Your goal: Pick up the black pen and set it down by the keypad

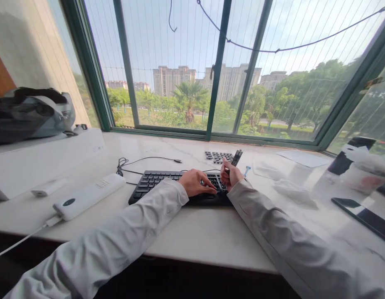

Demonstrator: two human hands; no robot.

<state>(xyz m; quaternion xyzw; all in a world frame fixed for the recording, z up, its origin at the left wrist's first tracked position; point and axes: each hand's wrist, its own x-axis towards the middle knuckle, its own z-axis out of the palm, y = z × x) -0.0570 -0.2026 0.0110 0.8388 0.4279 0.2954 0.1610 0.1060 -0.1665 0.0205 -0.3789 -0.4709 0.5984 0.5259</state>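
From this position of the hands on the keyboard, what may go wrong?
1. The right hand lifts a dark long key piece above the keyboard; it may slip and fall among the keys.
2. Removed keycaps lie loose near the window; a sleeve may scatter them.
3. The left hand rests on the keys and may press some by accident.

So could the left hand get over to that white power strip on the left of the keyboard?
Probably yes. The left hand rests flat on the keyboard, holding nothing, and the power strip lies just left of it on the bare counter. Only a thin black cable lies nearby, behind that path.
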